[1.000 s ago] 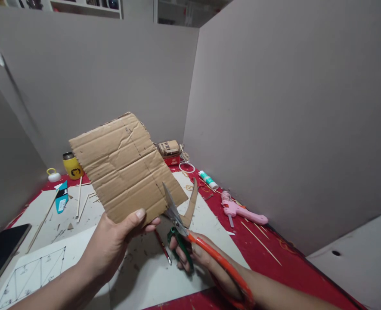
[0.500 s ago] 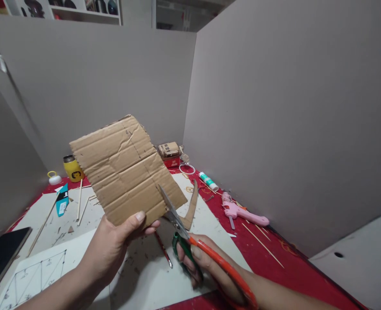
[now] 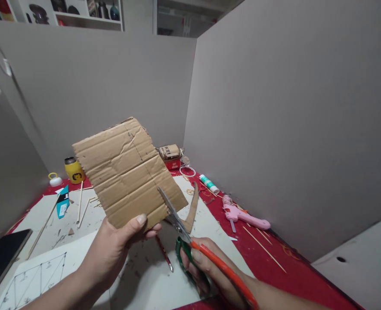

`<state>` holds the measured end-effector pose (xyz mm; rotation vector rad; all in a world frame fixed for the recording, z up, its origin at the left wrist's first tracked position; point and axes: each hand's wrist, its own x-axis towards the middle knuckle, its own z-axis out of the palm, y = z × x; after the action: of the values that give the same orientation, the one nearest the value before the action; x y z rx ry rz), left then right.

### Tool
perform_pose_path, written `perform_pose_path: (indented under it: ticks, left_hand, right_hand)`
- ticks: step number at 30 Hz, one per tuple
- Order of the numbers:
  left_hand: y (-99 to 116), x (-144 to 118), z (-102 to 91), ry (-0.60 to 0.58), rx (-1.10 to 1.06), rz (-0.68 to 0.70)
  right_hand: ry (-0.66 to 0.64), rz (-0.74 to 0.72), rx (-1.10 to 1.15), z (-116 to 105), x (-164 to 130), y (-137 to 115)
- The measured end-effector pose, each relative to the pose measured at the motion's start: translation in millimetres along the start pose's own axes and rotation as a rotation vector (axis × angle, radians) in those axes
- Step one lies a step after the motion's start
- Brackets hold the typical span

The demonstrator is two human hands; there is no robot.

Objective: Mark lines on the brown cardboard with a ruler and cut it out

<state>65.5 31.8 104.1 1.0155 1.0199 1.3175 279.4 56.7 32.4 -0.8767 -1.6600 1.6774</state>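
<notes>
A creased piece of corrugated cardboard (image 3: 122, 168) is raised above the table, tilted, with a dashed pencil line along its right side. My left hand (image 3: 122, 239) grips its lower edge, thumb on the front and fingers behind. In my right hand (image 3: 209, 262) is a pair of scissors (image 3: 180, 228) with one orange and one green handle. One blade lies across the front of the cardboard near the pencil line, at the lower right; the other blade is hidden behind it. The scissor handles stand apart. Below the cardboard, a red pencil (image 3: 164, 254) lies on white paper.
A pink glue gun (image 3: 242, 215), a glue stick (image 3: 209, 184) and thin sticks lie on the red cloth at right. Behind the cardboard is a cut cardboard strip (image 3: 193, 211). Leftward are a yellow bottle (image 3: 74, 171), a phone (image 3: 6, 254) and a drawn diagram (image 3: 38, 275). Grey partitions surround the table.
The scissor handles have spread slightly farther apart, the green one moving down and right. The whole view has shifted a little; my left hand keeps its hold on the cardboard.
</notes>
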Motion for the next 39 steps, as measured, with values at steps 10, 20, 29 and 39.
perform_pose_path:
  ticks: [10, 20, 29, 39]
  left_hand:
    - [20.6, 3.9, -18.6, -0.072, -0.060, -0.009]
    - [10.9, 19.8, -17.0, 0.066, -0.016, 0.175]
    - [3.6, 18.1, -19.7, 0.057, -0.033, 0.146]
    - [4.7, 20.5, -21.6, 0.029, -0.050, 0.138]
  right_hand:
    - [-0.009, -0.050, -0.029, 1.7, 0.8, 9.5]
    - [-0.101, -0.032, -0.139, -7.6, -0.6, 5.0]
    - [-0.018, -0.005, -0.151, -0.7, -4.7, -2.7]
    - [-0.076, -0.066, -0.259, -9.2, -3.9, -2.8]
